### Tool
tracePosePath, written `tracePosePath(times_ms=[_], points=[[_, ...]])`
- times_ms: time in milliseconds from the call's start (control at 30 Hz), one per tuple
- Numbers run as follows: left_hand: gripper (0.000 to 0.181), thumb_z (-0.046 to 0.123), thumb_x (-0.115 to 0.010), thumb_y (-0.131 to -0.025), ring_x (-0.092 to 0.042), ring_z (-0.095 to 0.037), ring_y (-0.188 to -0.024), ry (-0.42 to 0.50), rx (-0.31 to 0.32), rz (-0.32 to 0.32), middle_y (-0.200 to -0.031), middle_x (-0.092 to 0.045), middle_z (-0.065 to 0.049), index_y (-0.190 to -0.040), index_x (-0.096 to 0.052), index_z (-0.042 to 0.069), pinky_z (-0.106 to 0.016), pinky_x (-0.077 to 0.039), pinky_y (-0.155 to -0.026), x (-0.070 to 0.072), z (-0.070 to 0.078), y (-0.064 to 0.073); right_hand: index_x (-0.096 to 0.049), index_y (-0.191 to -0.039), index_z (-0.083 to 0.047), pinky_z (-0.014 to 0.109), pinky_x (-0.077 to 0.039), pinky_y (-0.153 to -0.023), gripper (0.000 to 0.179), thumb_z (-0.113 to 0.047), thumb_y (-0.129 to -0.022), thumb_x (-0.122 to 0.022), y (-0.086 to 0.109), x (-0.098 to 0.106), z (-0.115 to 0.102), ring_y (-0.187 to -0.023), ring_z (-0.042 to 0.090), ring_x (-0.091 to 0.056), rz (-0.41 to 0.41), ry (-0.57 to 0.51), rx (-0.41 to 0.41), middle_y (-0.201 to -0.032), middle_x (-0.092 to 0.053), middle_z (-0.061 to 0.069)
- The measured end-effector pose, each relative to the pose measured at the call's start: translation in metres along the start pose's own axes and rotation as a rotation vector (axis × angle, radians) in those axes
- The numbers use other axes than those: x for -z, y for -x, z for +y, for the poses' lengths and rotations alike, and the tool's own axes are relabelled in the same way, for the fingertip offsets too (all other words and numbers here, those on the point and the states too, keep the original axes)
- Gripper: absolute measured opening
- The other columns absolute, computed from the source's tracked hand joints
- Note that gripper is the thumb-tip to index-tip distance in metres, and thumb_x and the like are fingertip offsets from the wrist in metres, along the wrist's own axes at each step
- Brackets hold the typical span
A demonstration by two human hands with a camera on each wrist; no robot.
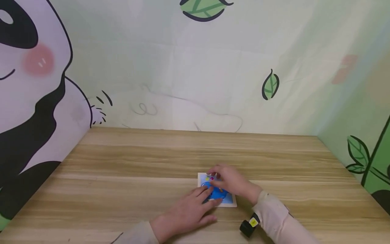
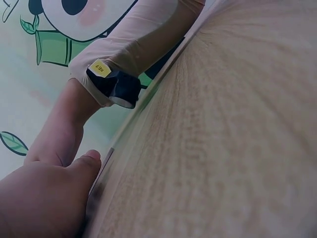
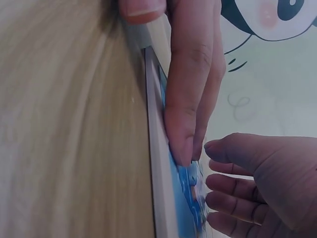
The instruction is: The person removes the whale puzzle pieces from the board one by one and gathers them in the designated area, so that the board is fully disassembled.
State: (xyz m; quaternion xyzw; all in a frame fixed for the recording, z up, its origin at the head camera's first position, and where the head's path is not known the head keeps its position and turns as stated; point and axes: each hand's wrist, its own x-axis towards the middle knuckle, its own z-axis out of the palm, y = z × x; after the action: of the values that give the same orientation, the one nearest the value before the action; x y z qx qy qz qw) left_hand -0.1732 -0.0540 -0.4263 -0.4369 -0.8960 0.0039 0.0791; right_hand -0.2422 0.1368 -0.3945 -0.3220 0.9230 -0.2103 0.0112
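A small square puzzle board (image 1: 233, 205) with a pale rim lies flat on the wooden table. Blue puzzle pieces (image 1: 220, 194) fill its middle and stand slightly raised in the right wrist view (image 3: 190, 196). My left hand (image 1: 190, 210) rests its spread, nearly straight fingers on the pieces at the board's lower left. From the right, my right hand (image 1: 234, 181) reaches over the upper part. Its thumb and bent fingers stand apart, tips at the surface near a small magenta dot (image 1: 212, 178). Both hands hide parts of the picture.
The wooden table (image 1: 137, 152) runs back to a wall sheet (image 1: 182, 67) printed with a panda and leaves. A black wrist device (image 1: 248, 227) with a yellow label sits at my right cuff, close above the tabletop.
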Motion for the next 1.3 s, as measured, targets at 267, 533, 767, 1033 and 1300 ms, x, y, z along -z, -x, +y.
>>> tracePosePath(times_ms=[267, 533, 767, 1033, 1300], points=[[0.052, 0.054, -0.033, -0.1, -0.04, -0.027, -0.139, 0.015, 0.003, -0.02, -0.15, -0.044, -0.01, -0.144, -0.045, 0.028, -0.038, -0.037, -0.113, 0.003, 0.0, -0.002, -0.069, -0.107, -0.005, 0.024, -0.05, -0.073, 0.023, -0.016, -0.087, -0.069, -0.007, -0.002, -0.005, -0.082, 0.014, -0.059, -0.009, 0.013, -0.042, -0.092, -0.063, 0.003], [0.053, 0.056, -0.033, -0.099, -0.04, -0.027, -0.139, 0.028, 0.011, -0.023, -0.15, -0.043, -0.01, -0.143, -0.046, 0.029, -0.038, -0.038, -0.113, 0.003, 0.0, -0.003, -0.068, -0.105, -0.006, 0.025, -0.05, -0.076, 0.021, -0.015, -0.086, -0.071, -0.009, -0.003, -0.004, -0.085, 0.014, -0.057, -0.02, -0.016, -0.07, -0.093, -0.061, 0.003], [0.054, 0.057, -0.034, -0.098, -0.04, -0.027, -0.14, 0.029, 0.018, -0.017, -0.15, -0.043, -0.01, -0.144, -0.045, 0.03, -0.038, -0.038, -0.112, 0.003, -0.001, -0.002, -0.066, -0.105, -0.004, 0.031, -0.052, -0.08, 0.021, -0.01, -0.086, -0.07, -0.01, -0.001, -0.004, -0.089, 0.016, -0.058, -0.028, -0.04, -0.064, -0.096, -0.061, 0.005], [0.056, 0.059, -0.032, -0.098, -0.037, -0.027, -0.141, 0.044, 0.024, -0.04, -0.152, -0.04, -0.01, -0.145, -0.043, 0.03, -0.039, -0.038, -0.113, 0.003, 0.0, -0.001, -0.063, -0.106, -0.007, 0.027, -0.049, -0.078, 0.022, -0.011, -0.086, -0.07, -0.012, 0.0, -0.005, -0.086, 0.015, -0.052, -0.07, -0.052, -0.093, -0.098, -0.059, 0.004], [0.056, 0.059, -0.031, -0.099, -0.038, -0.028, -0.141, 0.061, 0.023, -0.035, -0.152, -0.04, -0.01, -0.145, -0.042, 0.03, -0.04, -0.038, -0.112, 0.001, 0.0, 0.0, -0.061, -0.107, -0.008, 0.031, -0.05, -0.082, 0.022, -0.011, -0.087, -0.069, -0.011, -0.002, -0.005, -0.089, 0.015, -0.052, -0.078, -0.072, -0.114, -0.102, -0.058, 0.005]])
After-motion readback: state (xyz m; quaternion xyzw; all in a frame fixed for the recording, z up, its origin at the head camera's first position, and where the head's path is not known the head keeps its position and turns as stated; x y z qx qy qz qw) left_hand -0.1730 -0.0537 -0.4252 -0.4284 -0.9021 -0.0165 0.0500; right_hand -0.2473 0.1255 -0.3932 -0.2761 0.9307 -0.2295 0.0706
